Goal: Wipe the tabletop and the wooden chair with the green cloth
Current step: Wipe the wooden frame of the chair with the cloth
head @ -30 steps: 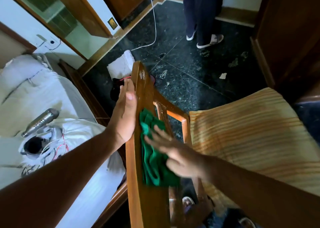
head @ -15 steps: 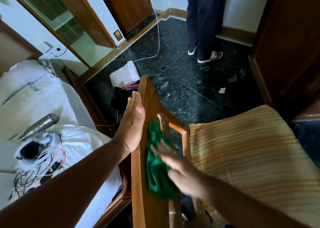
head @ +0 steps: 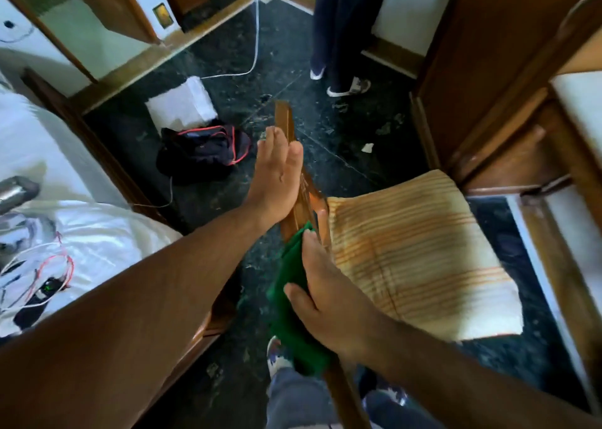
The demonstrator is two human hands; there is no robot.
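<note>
The wooden chair's backrest [head: 286,121] runs edge-on down the middle of the head view, its striped cushion seat [head: 410,252] to the right. My left hand [head: 277,174] lies flat against the backrest's left face, fingers straight and together. My right hand [head: 325,298] presses the green cloth [head: 290,285] against the backrest lower down, thumb spread over the cloth. The cloth hangs in folds below my palm. The backrest's lower part is hidden behind the cloth and my arm.
A bed [head: 49,174] with white sheets, cables and a metal bottle [head: 16,192] fills the left. A dark bag [head: 202,150] and a white bundle [head: 180,103] lie on the dark floor. Another person's legs [head: 335,38] stand at the back. Wooden furniture [head: 508,103] rises on the right.
The view has swung, so the backrest now appears edge-on. My right hand with the cloth has slid lower along the backrest. My left hand stays flat against the backrest's upper part.
</note>
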